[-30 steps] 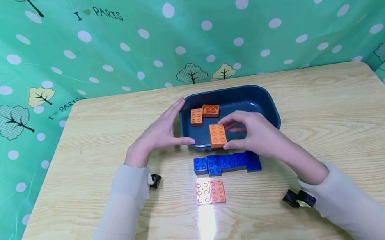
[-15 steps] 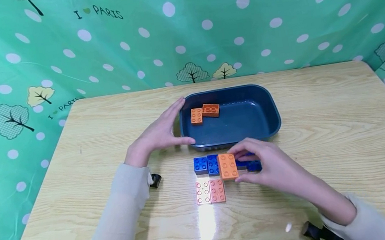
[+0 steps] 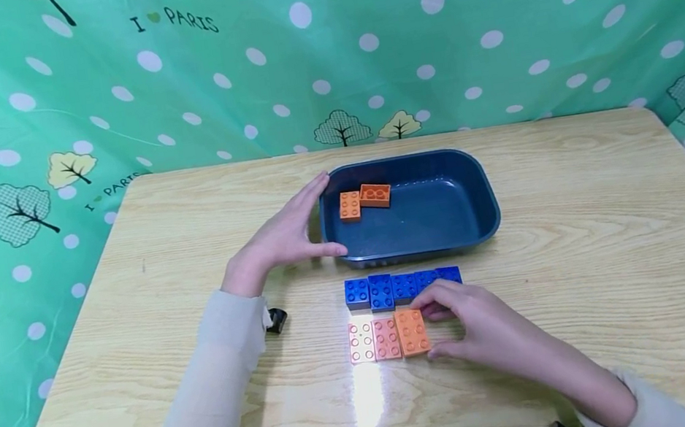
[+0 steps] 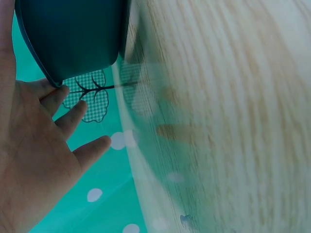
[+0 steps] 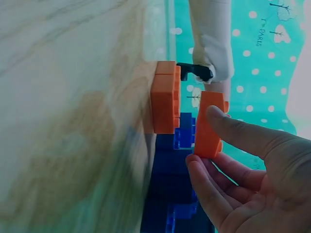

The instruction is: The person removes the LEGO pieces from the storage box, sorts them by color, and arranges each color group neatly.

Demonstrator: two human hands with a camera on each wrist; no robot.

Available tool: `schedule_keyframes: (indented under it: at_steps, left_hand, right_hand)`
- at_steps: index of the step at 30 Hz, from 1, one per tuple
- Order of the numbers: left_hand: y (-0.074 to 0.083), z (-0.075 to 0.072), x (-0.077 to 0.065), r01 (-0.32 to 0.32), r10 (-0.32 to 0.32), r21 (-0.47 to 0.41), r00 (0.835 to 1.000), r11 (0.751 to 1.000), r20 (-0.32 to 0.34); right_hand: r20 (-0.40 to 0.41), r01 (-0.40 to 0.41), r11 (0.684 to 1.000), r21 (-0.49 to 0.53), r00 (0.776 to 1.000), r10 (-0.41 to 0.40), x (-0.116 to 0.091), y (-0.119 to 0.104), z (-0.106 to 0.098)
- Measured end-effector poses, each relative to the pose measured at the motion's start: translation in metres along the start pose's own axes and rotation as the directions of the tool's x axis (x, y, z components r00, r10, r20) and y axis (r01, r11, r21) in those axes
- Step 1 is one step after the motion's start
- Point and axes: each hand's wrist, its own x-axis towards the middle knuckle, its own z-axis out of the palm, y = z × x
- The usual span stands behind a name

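Between thumb and fingertips, my right hand (image 3: 488, 321) pinches an orange toy building brick (image 3: 412, 331) with its studs up. In the right wrist view the held orange brick (image 5: 208, 127) is off the table, a little above a pair of orange bricks (image 5: 165, 99). From the head, that pair, one glaring pale (image 3: 362, 343) and one pinkish orange (image 3: 385, 338), lies left of the held brick. My left hand (image 3: 282, 237) spans the left end of a dark blue tub (image 3: 493, 209), fingers outstretched at its rim. In the left wrist view the fingertips touch the tub's edge (image 4: 58, 80).
Inside the tub lie two more orange bricks, one studs up (image 3: 349, 206) and one tipped on its side (image 3: 376, 196). A row of several blue bricks (image 3: 381, 292) stands just in front of the tub. Green printed cloth (image 3: 318, 47) hangs behind the wooden table (image 3: 581, 207).
My right hand has carried the orange brick out from over the tub, past the blue row, toward me beside the two orange bricks. My left hand has stayed at the tub.
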Motion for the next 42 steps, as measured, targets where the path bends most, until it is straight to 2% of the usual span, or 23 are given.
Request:
schedule_keyframes:
  at_steps: [6,10,24,33,42]
  left_hand:
    - [0.000,0.000,0.000,0.008,-0.008,-0.007,1.000,1.000,-0.001]
    - [0.000,0.001,0.000,0.013,-0.013,-0.007,1.000,1.000,-0.003]
    - [-0.001,0.000,0.001,0.003,-0.003,-0.008,1.000,1.000,-0.003]
    - [-0.001,0.000,0.001,-0.001,0.001,-0.010,1.000,1.000,0.000]
    - [0.000,0.000,0.001,0.001,-0.001,-0.011,1.000,1.000,-0.002]
  right_hand:
    - [-0.004,0.000,0.991,-0.131,1.000,-0.001,-0.001,0.002,0.008]
    - [-0.023,0.017,0.983,-0.185,0.999,-0.022,-0.002,0.004,0.013]
    - [-0.033,0.001,0.952,-0.306,0.999,-0.012,0.000,0.000,0.023]
    - [-0.034,-0.017,0.943,-0.333,0.999,0.006,0.001,-0.005,0.025]
    - [-0.037,-0.074,0.956,-0.284,0.997,0.066,0.000,-0.007,0.021]
